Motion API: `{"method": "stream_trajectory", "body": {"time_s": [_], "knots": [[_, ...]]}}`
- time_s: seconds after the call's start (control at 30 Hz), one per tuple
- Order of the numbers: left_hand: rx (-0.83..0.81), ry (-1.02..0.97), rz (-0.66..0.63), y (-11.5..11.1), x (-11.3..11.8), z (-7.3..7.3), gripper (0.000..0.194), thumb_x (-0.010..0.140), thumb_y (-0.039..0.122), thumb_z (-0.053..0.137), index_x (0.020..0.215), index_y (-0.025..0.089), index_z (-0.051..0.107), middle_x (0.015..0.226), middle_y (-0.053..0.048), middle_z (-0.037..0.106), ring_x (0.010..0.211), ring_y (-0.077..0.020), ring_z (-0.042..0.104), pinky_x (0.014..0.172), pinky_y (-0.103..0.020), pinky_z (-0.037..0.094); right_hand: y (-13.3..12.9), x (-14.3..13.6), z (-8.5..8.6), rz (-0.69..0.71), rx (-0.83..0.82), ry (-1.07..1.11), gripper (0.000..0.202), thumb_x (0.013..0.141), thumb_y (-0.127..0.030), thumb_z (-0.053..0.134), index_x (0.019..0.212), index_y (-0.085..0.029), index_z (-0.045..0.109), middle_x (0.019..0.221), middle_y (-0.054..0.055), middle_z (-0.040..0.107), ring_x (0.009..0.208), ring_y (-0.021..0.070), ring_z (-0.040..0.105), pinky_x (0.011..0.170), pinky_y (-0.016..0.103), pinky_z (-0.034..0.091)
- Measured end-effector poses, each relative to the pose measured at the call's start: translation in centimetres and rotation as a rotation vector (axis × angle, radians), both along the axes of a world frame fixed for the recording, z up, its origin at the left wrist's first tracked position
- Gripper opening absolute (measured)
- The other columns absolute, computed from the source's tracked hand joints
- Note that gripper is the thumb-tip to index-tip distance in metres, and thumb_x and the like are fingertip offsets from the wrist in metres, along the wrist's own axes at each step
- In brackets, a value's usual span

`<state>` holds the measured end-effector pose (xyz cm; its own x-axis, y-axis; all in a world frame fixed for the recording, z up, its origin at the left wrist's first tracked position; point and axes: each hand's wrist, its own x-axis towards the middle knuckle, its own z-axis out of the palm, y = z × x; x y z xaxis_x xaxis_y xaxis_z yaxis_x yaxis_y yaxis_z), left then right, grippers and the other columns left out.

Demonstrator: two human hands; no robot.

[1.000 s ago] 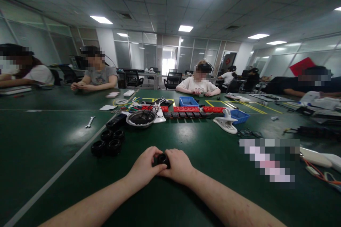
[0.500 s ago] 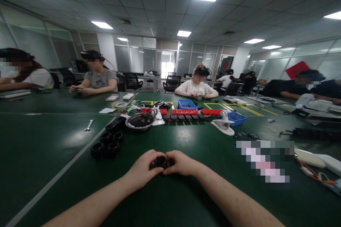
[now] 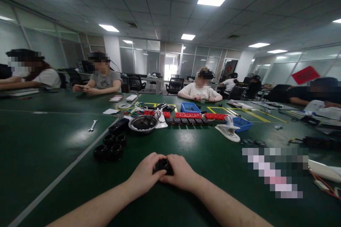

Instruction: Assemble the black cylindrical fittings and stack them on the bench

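Observation:
Between my two hands, low over the green table [image 3: 183,142], is a small black tire [image 3: 163,164] with a round hole facing up toward me. My left hand [image 3: 147,171] grips it from the left, thumb in front and fingers curled behind. From the other side my right hand [image 3: 181,172] wraps round it and hides its right part. The fingertips of both hands nearly meet at the far edge. Several similar black tires [image 3: 110,147] stand in a cluster to the left of my hands.
Beyond my hands lie a round metal dish [image 3: 143,124], red power strips [image 3: 188,115], blue baskets [image 3: 190,107] and a white clip stand [image 3: 228,131]. A wrench [image 3: 93,125] lies left. Other people sit around the table, one [image 3: 201,92] opposite me.
My right hand has closed further round the tire, its fingers now covering more of the right side. The whole view has shifted slightly, moving the scene down and right.

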<state>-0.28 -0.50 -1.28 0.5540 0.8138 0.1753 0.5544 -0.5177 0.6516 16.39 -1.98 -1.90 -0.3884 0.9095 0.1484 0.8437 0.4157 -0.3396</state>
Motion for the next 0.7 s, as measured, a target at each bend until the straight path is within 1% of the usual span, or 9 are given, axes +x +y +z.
{"method": "stream_trajectory", "body": {"time_s": [0.03, 0.1, 0.2, 0.27, 0.33, 0.43, 0.5, 0.6, 0.7], "knots": [[-0.007, 0.003, -0.020, 0.0, -0.1, 0.1, 0.029, 0.073, 0.020, 0.055, 0.102, 0.022, 0.056, 0.088, -0.002, 0.053, 0.074, -0.0167, 0.050, 0.067, -0.026, 0.040, 0.3, 0.4, 0.1, 0.059, -0.050, 0.041, 0.042, 0.066, -0.044, 0.065, 0.096, -0.016, 0.055, 0.090, 0.006, 0.057, 0.083, 0.0213, 0.051, 0.072, 0.032, 0.038], [-0.026, -0.006, -0.063, 0.0, -0.2, 0.3, 0.030, 0.074, 0.020, 0.054, 0.105, 0.023, 0.055, 0.091, -0.001, 0.053, 0.076, -0.0162, 0.050, 0.068, -0.026, 0.040, 0.8, 1.3, 0.3, 0.157, -0.160, 0.099, 0.034, 0.065, -0.033, 0.069, 0.093, -0.016, 0.057, 0.087, 0.002, 0.056, 0.081, 0.0180, 0.051, 0.070, 0.028, 0.039], [-0.040, -0.009, -0.097, -0.2, -0.3, 0.5, 0.032, 0.075, 0.019, 0.055, 0.106, 0.024, 0.055, 0.093, -0.001, 0.053, 0.077, -0.0160, 0.051, 0.069, -0.026, 0.040, 1.3, 2.1, 0.5, 0.185, -0.233, 0.129, 0.021, 0.066, -0.022, 0.069, 0.082, -0.016, 0.058, 0.078, -0.002, 0.055, 0.071, 0.0128, 0.051, 0.062, 0.021, 0.039], [-0.031, 0.003, -0.093, -0.4, -0.3, 0.4, 0.031, 0.074, 0.019, 0.056, 0.104, 0.024, 0.057, 0.090, -0.001, 0.053, 0.076, -0.0164, 0.051, 0.068, -0.026, 0.040, 1.2, 2.1, 0.4, 0.155, -0.242, 0.137, 0.022, 0.065, -0.025, 0.070, 0.080, -0.015, 0.057, 0.074, -0.003, 0.055, 0.065, 0.0114, 0.051, 0.055, 0.019, 0.038], [-0.015, 0.009, -0.070, -0.5, -0.2, 0.3, 0.029, 0.073, 0.020, 0.058, 0.102, 0.023, 0.057, 0.087, -0.001, 0.054, 0.074, -0.0167, 0.050, 0.066, -0.026, 0.039, 0.8, 1.6, 0.2, 0.104, -0.221, 0.112, 0.029, 0.062, -0.034, 0.071, 0.079, -0.015, 0.057, 0.071, -0.002, 0.056, 0.062, 0.0124, 0.051, 0.052, 0.020, 0.036], [0.012, 0.001, -0.012, -0.6, 0.0, 0.0, 0.027, 0.072, 0.020, 0.059, 0.099, 0.022, 0.058, 0.087, -0.001, 0.054, 0.072, -0.0174, 0.050, 0.064, -0.027, 0.039, 0.0, 0.4, 0.1, -0.024, -0.053, -0.077, 0.035, 0.064, -0.048, 0.065, 0.075, -0.015, 0.058, 0.069, 0.003, 0.059, 0.064, 0.0176, 0.053, 0.057, 0.026, 0.036], [0.017, -0.010, 0.025, -0.6, 0.1, -0.2, 0.028, 0.071, 0.019, 0.059, 0.098, 0.021, 0.057, 0.089, -0.001, 0.054, 0.074, -0.0183, 0.050, 0.065, -0.027, 0.039, -0.5, -0.4, 0.1, -0.087, 0.047, -0.184, 0.035, 0.070, -0.050, 0.057, 0.073, -0.015, 0.059, 0.070, 0.006, 0.061, 0.068, 0.0211, 0.055, 0.063, 0.031, 0.036], [0.015, -0.014, 0.044, -0.6, 0.1, -0.2, 0.028, 0.071, 0.018, 0.058, 0.099, 0.021, 0.057, 0.089, -0.002, 0.054, 0.076, -0.0187, 0.050, 0.067, -0.028, 0.038, -0.7, -1.0, 0.0, -0.115, 0.070, -0.208, 0.037, 0.073, -0.050, 0.052, 0.073, -0.014, 0.060, 0.071, 0.009, 0.062, 0.070, 0.0239, 0.056, 0.067, 0.035, 0.036], [0.018, -0.003, 0.006, -0.2, -0.1, -0.1, 0.027, 0.071, 0.017, 0.058, 0.098, 0.020, 0.058, 0.085, -0.001, 0.053, 0.073, -0.0175, 0.049, 0.066, -0.027, 0.038, -0.4, -0.7, -0.1, -0.090, 0.076, -0.152, 0.043, 0.068, -0.054, 0.057, 0.082, -0.014, 0.059, 0.080, 0.009, 0.062, 0.075, 0.0240, 0.055, 0.068, 0.034, 0.036]]}}
